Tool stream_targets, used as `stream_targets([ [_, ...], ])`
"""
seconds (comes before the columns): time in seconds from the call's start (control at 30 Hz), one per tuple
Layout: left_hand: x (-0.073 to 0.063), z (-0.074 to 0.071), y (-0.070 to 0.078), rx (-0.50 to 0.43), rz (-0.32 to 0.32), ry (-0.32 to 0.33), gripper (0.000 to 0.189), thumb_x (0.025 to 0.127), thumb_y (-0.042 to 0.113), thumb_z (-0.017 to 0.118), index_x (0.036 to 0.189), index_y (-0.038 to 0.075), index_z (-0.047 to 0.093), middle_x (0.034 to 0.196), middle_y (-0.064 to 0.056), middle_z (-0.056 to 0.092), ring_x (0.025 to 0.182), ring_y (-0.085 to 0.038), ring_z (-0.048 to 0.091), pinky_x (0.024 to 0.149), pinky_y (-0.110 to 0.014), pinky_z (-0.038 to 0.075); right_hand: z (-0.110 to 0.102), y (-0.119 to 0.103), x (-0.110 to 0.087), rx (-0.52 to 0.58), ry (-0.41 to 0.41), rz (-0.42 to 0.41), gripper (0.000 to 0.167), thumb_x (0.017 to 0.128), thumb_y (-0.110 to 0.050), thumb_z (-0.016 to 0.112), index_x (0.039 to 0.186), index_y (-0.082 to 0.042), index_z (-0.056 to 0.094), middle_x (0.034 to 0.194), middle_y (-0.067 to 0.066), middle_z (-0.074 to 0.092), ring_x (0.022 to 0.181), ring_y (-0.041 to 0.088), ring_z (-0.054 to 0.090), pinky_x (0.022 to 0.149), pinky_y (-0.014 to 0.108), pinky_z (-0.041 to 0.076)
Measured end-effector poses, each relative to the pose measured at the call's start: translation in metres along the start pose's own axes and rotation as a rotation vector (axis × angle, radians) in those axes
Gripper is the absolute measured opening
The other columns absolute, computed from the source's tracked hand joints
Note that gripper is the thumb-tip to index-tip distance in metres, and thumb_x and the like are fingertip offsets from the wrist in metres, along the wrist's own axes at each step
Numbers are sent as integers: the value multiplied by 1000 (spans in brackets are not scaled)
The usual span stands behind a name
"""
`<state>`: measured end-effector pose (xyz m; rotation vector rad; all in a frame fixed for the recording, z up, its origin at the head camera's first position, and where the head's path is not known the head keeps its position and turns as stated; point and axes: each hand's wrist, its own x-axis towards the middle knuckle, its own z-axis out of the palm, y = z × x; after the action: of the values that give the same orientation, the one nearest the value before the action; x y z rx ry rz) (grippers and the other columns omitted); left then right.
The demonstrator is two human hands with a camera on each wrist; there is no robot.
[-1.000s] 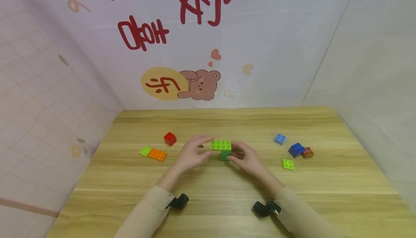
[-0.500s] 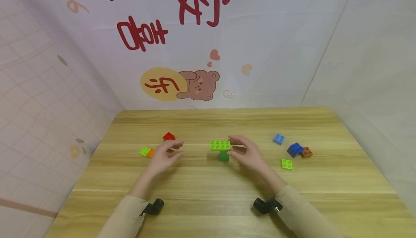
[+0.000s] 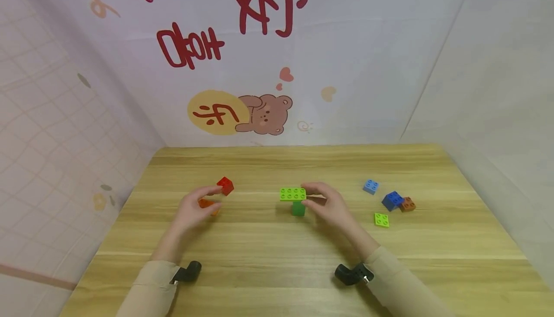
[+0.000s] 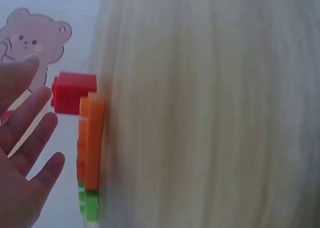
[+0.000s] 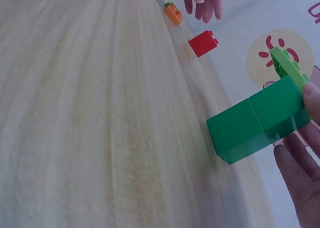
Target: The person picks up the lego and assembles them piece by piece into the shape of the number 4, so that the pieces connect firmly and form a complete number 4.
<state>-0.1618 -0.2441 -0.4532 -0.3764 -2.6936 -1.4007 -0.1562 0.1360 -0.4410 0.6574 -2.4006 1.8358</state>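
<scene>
My right hand (image 3: 331,206) holds the right side of a small toy brick stack, thumb at the front and fingers behind. The stack is two dark green bricks (image 5: 260,120), one upon the other, with a long light green plate (image 3: 293,194) across the top, jutting out to the left. My left hand (image 3: 195,206) hovers with parted fingers over an orange plate (image 4: 94,143), partly covering it in the head view. Just beyond its fingertips sits a red brick (image 3: 225,185). A small light green plate (image 4: 90,204) adjoins the orange one; the left hand hides it from the head camera.
At the right of the wooden table (image 3: 277,278) lie a light blue brick (image 3: 371,186), a dark blue brick (image 3: 392,201), a brown brick (image 3: 408,204) and a square light green plate (image 3: 381,220). A printed white cloth (image 3: 355,57) hangs behind the table.
My left hand has moved away from the stack, leftward to the orange plate and red brick. The right hand has stayed at the stack, which stands in about the same place.
</scene>
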Motion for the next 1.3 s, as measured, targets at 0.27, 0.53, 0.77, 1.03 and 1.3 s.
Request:
stream_targets([
  [0.27,0,-12,-12,74,11,-57,48,79,3,82,124,-1,67,123,-17,65,119,-40,53,104,-57,35,2,22,2,11,23,-1,38,86,10,70,122,8,62,119,23,61,110,40,60,89,43,54],
  [0.53,2,-19,-22,127,4,-102,53,74,3,86,124,0,67,124,-18,65,119,-41,53,105,-56,36,0,29,2,43,8,31,37,88,1,72,124,3,63,119,19,61,111,35,61,90,31,54],
  [0.77,3,-22,-27,235,67,-129,48,71,0,87,116,-2,71,116,-17,68,115,-41,56,103,-56,39,1,23,1,25,10,31,37,88,2,72,123,4,63,119,19,61,111,35,61,89,29,54],
  [1.03,5,-22,-27,322,114,-145,42,70,-1,87,110,0,74,111,-15,70,109,-41,59,97,-57,43,3,16,0,1,17,20,36,88,8,69,124,8,61,120,23,60,111,40,59,90,34,54],
  [1.3,7,-18,-32,311,96,-151,33,72,1,86,104,2,76,106,-12,71,105,-37,60,95,-55,46,2,-9,-3,-7,11,35,36,88,9,68,123,12,60,117,24,60,111,43,59,90,36,54],
])
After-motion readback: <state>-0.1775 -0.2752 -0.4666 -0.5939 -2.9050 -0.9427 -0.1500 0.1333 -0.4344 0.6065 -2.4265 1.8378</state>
